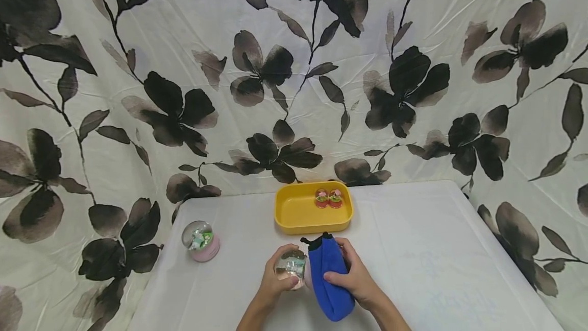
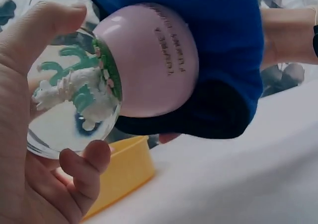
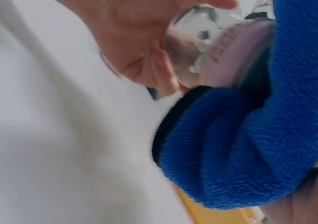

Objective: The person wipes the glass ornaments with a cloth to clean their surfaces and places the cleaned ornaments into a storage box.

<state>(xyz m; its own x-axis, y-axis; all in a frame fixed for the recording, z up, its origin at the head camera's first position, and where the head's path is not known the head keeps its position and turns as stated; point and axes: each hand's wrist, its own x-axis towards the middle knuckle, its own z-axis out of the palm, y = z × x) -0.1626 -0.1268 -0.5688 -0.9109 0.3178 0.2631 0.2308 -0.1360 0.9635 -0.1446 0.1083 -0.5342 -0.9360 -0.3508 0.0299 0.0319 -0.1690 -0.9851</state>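
Observation:
My left hand (image 1: 272,286) grips a snow globe (image 1: 291,265) by its clear dome, tipped on its side. A white animal figure (image 2: 82,87) with green cactus shapes lies within the dome. Its pink base (image 2: 154,60), with raised lettering, points right against a fuzzy blue cloth pouch (image 1: 332,301). The pouch has a black rim and cord at its top. My right hand (image 1: 356,281) holds the pouch, thumb on its near face and fingers behind. In the right wrist view the base (image 3: 233,52) meets the cloth; how deep it sits I cannot tell.
A second snow globe (image 1: 201,240) with a pink base stands tilted-looking at the table's left. Behind the hands is a yellow tray (image 1: 294,226) with two small red-based ornaments (image 1: 328,198) inside. A floral cloth (image 1: 321,116) hangs behind the white table (image 1: 436,259).

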